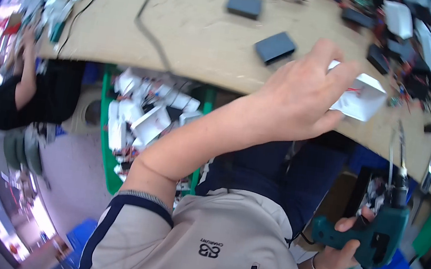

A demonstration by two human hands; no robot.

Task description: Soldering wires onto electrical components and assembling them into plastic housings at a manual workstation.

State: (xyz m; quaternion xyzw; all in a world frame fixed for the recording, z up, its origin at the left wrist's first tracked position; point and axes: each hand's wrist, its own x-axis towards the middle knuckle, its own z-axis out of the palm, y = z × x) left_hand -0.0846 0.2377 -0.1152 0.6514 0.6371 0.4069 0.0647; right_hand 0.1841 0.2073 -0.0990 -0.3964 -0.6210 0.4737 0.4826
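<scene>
My left hand reaches over the table's near edge, its fingers closed on a white box-shaped housing. The housing's open side shows a bit of red wire inside. Down at the right, my right hand is wrapped round a green power drill, whose long thin bit points up toward the table edge. The bit is apart from the housing. Beyond my left hand lies a dark grey, open-ended box-shaped casing, with a second dark grey box farther back.
A green crate full of white housings and wires stands below the table on the left. Tangled wires and black parts heap at the right. A dark cable crosses the tabletop. Another person works at the far left.
</scene>
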